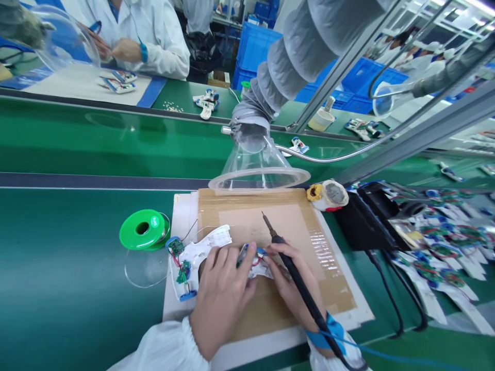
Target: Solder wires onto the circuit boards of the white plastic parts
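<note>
My right hand (297, 291) grips a soldering iron (289, 260), its tip pointing up and away over the cardboard mat (328, 288). The thumb and finger of that hand also reach the red wires of a white plastic housing (263, 270) with electronics inside. From the left, my left hand (222, 286) presses and steadies this housing, hiding much of it. Beside my left hand lies another white housing (212, 241), with a green circuit board (176, 246), wires and a blue-ended part. A green solder spool (141, 230) lies farther left, its loose wire trailing.
A clear fume hood (259, 172) hangs low beyond the mat. At the right stand a tip-cleaner cup (334, 195) and a black soldering-iron holder (361, 219), near many piled housings (444, 237). Across the green divider, a co-worker's hands (126, 50) are at work.
</note>
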The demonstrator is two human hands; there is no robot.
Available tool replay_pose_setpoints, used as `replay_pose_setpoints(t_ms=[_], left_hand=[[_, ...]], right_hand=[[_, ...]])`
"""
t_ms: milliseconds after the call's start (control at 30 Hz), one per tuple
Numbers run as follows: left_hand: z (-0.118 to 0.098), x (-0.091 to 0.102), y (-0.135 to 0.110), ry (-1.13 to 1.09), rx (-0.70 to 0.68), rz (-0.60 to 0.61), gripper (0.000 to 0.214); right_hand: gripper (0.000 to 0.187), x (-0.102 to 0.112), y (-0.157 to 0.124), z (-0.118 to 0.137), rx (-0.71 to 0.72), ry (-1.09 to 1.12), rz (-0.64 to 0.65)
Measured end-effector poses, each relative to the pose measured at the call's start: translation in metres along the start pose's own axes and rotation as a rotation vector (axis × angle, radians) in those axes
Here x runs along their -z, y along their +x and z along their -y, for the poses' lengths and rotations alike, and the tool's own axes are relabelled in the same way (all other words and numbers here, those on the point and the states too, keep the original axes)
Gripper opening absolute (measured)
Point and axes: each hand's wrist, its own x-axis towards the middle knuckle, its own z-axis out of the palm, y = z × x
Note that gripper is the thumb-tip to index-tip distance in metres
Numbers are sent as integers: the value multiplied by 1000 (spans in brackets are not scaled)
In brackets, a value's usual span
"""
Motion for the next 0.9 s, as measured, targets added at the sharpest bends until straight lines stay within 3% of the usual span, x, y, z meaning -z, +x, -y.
replay_pose_setpoints(t_ms=[200,900], left_hand=[[4,1,3,-54,-29,57,59],[6,0,6,-88,-40,59,58]], right_hand=[[28,-3,0,-1,-118,135,-9],[32,-11,-7,1,-17,76,-124]])
